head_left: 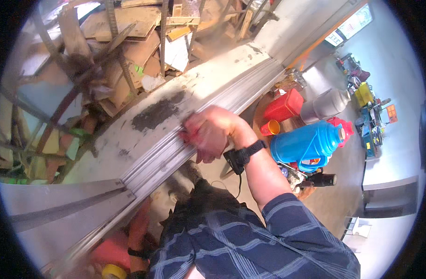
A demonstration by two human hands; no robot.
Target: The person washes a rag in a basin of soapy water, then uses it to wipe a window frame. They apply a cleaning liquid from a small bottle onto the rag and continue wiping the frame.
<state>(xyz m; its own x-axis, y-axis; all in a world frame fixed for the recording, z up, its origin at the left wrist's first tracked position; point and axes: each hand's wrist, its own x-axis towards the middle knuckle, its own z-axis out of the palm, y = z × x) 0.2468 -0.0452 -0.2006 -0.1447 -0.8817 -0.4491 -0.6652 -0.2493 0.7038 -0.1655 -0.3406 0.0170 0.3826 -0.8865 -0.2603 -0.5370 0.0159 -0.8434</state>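
My right hand (pixel 220 122) is curled over the pale window track (pixel 161 160), closed on what looks like a crumpled reddish-grey cloth (pixel 209 145). Motion smears the cloth and fingertips. A black band with a small device and a cable (pixel 243 156) is round my right wrist. Low on the left, in shade below the track, is my left hand (pixel 138 225); its fingers are too dim and blurred to read. Close to that arm are a red object (pixel 111 251) and a round yellow one (pixel 114 271).
Beyond the stained sill (pixel 185 88), rusty metal bars (pixel 66 107) stand before piled wood scraps (pixel 129 35). A sliding window frame (pixel 66 204) is at left. On a round table at right stand a blue thermos (pixel 306 142), a grey thermos (pixel 324 106), a red container (pixel 285 104) and an orange cup (pixel 270 128).
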